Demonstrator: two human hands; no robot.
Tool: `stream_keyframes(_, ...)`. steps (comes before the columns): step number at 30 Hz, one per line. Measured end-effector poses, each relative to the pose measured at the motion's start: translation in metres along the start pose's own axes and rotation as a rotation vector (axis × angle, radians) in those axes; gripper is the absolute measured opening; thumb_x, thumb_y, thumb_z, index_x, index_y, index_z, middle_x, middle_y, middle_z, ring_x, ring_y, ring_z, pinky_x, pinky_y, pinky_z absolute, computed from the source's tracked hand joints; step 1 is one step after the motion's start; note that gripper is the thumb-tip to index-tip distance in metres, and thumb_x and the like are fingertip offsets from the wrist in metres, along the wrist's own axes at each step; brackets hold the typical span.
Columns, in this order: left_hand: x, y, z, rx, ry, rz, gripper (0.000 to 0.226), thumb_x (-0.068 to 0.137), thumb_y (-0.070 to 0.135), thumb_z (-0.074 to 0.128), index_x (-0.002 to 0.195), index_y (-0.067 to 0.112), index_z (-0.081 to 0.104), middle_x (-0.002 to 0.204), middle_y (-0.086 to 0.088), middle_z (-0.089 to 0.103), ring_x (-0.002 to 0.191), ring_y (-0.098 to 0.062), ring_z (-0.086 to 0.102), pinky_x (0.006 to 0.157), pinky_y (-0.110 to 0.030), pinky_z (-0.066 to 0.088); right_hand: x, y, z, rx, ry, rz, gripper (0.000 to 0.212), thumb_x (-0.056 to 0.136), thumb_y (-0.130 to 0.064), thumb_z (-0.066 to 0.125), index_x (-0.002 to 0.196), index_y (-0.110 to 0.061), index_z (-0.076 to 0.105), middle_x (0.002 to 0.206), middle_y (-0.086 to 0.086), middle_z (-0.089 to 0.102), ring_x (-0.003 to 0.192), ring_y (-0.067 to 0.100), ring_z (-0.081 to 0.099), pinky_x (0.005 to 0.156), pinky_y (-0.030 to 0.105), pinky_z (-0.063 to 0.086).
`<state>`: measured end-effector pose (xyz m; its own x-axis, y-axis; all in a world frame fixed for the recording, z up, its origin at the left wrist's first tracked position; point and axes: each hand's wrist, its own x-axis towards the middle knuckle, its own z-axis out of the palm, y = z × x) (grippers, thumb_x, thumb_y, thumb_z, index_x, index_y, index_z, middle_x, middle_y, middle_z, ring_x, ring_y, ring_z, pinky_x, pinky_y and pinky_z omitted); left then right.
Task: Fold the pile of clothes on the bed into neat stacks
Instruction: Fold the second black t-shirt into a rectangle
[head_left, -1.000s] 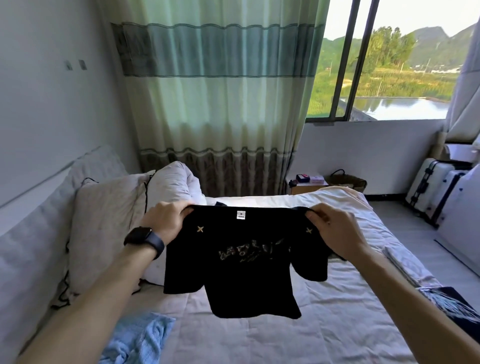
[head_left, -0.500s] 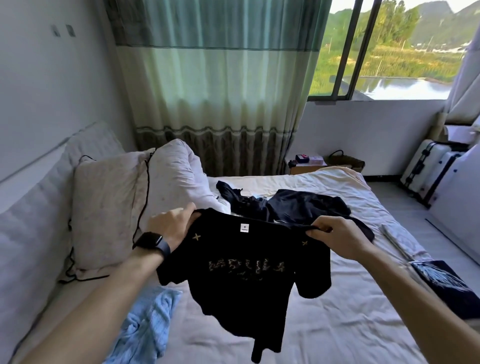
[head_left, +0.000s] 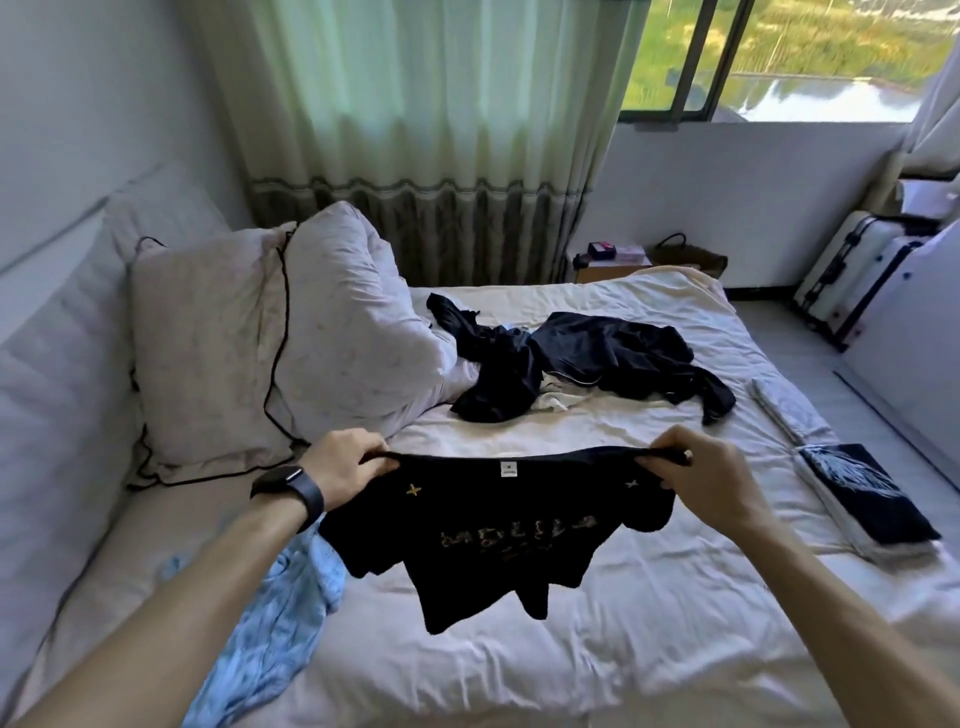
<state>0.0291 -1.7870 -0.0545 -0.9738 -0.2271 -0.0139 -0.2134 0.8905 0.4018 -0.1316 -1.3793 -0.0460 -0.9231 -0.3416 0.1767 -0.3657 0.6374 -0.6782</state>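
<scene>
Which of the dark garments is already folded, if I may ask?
The navy garment at the bed's right edge; the black T-shirt is held aloft, the dark heap lies crumpled.

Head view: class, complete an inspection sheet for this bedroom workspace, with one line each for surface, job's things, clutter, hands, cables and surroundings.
Surface: bed, rumpled white sheet.
Job's things: black T-shirt held up above the bed; dark clothes pile unfolded beyond it; blue garment crumpled at the left; folded dark item at the bed's right edge.
Clutter: pillows propped along the left side.
Hands: left hand and right hand each grip a shoulder of the T-shirt.
Cables: nothing seen; the black line on the pillows looks like piping.
Surroundings: curtain, window, suitcases on the floor at right.
</scene>
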Motion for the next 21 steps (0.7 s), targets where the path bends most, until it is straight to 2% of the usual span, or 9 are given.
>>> stream_keyframes(2, -0.006, 0.006, -0.002, -0.051, 0.279, 0.015, 0.015, 0.093, 0.025, 0.069, 0.094, 0.01, 0.074, 0.087, -0.011, 0.066, 0.088, -0.032, 0.064, 0.077, -0.035, 0.044, -0.005, 0.007, -0.005, 0.022, 0.074, -0.041, 0.016, 0.081, -0.011, 0.082, 0.084, -0.025, 0.075, 0.073, -0.017, 0.069, 0.073, 0.004, 0.066, 0.067, 0.015, 0.047)
stream_keyframes(3, -0.011, 0.012, -0.002, -0.018, 0.307, 0.0, 0.019, 0.095, 0.029, 0.065, 0.096, 0.012, 0.073, 0.089, -0.01, 0.066, 0.09, -0.032, 0.063, 0.079, -0.038, 0.046, -0.006, 0.011, -0.006, 0.004, 0.053, -0.057, 0.015, 0.083, -0.009, 0.08, 0.088, -0.022, 0.077, 0.075, -0.017, 0.07, 0.076, 0.005, 0.067, 0.069, 0.017, 0.046)
stream_keyframes(6, -0.028, 0.029, 0.013, 0.167, 0.085, -0.155, 0.03, 0.102, 0.042, 0.047, 0.108, 0.021, 0.067, 0.106, -0.004, 0.066, 0.107, -0.027, 0.061, 0.087, -0.039, 0.045, -0.013, 0.025, -0.012, -0.116, -0.075, -0.011, 0.014, 0.088, -0.008, 0.075, 0.094, -0.02, 0.078, 0.076, -0.01, 0.068, 0.082, 0.021, 0.068, 0.069, 0.027, 0.041)
stream_keyframes(9, -0.05, 0.039, 0.023, -0.03, 0.377, -0.212, 0.034, 0.101, 0.045, 0.044, 0.102, 0.017, 0.064, 0.09, -0.008, 0.064, 0.088, -0.032, 0.062, 0.073, -0.043, 0.048, -0.024, 0.04, -0.017, -0.045, 0.085, -0.036, 0.01, 0.088, -0.015, 0.076, 0.087, -0.024, 0.072, 0.072, -0.016, 0.066, 0.063, 0.01, 0.065, 0.06, 0.022, 0.043)
stream_keyframes(10, -0.055, 0.043, 0.026, -0.029, 0.407, -0.215, 0.033, 0.101, 0.044, 0.042, 0.102, 0.018, 0.062, 0.088, -0.01, 0.065, 0.084, -0.033, 0.062, 0.07, -0.044, 0.048, -0.027, 0.045, -0.019, -0.021, 0.068, -0.005, 0.013, 0.091, -0.017, 0.073, 0.085, -0.026, 0.068, 0.071, -0.013, 0.067, 0.057, 0.007, 0.065, 0.057, 0.021, 0.045)
stream_keyframes(12, -0.067, 0.053, 0.035, 0.011, 0.313, -0.253, 0.025, 0.104, 0.04, 0.043, 0.105, 0.02, 0.058, 0.089, -0.014, 0.069, 0.085, -0.036, 0.065, 0.067, -0.042, 0.048, -0.038, 0.054, -0.017, 0.004, -0.073, 0.078, 0.018, 0.096, -0.021, 0.067, 0.081, -0.028, 0.059, 0.064, -0.007, 0.067, 0.047, 0.002, 0.062, 0.054, 0.024, 0.05)
stream_keyframes(15, -0.086, 0.068, 0.06, 0.019, 0.354, -0.311, 0.027, 0.103, 0.043, 0.044, 0.109, 0.021, 0.059, 0.091, -0.018, 0.069, 0.085, -0.04, 0.065, 0.061, -0.037, 0.039, -0.055, 0.066, -0.021, -0.009, 0.056, 0.03, 0.021, 0.095, -0.028, 0.069, 0.079, -0.026, 0.056, 0.056, -0.01, 0.061, 0.052, -0.003, 0.059, 0.051, 0.015, 0.041)
stream_keyframes(17, -0.098, 0.078, 0.074, 0.024, 0.372, -0.363, 0.033, 0.103, 0.046, 0.043, 0.111, 0.02, 0.059, 0.092, -0.021, 0.069, 0.086, -0.043, 0.065, 0.062, -0.037, 0.038, -0.068, 0.072, -0.027, -0.041, 0.078, -0.002, 0.027, 0.091, -0.033, 0.072, 0.073, -0.021, 0.056, 0.058, -0.009, 0.059, 0.057, 0.005, 0.057, 0.053, 0.025, 0.041)
stream_keyframes(21, -0.13, 0.091, 0.099, 0.122, 0.4, -0.394, 0.035, 0.102, 0.041, 0.051, 0.104, 0.008, 0.064, 0.084, -0.029, 0.067, 0.078, -0.045, 0.065, 0.061, -0.042, 0.04, -0.102, 0.103, -0.033, -0.053, -0.099, 0.031, 0.026, 0.094, -0.021, 0.072, 0.074, -0.01, 0.06, 0.064, 0.003, 0.061, 0.062, 0.024, 0.057, 0.058, 0.04, 0.043)
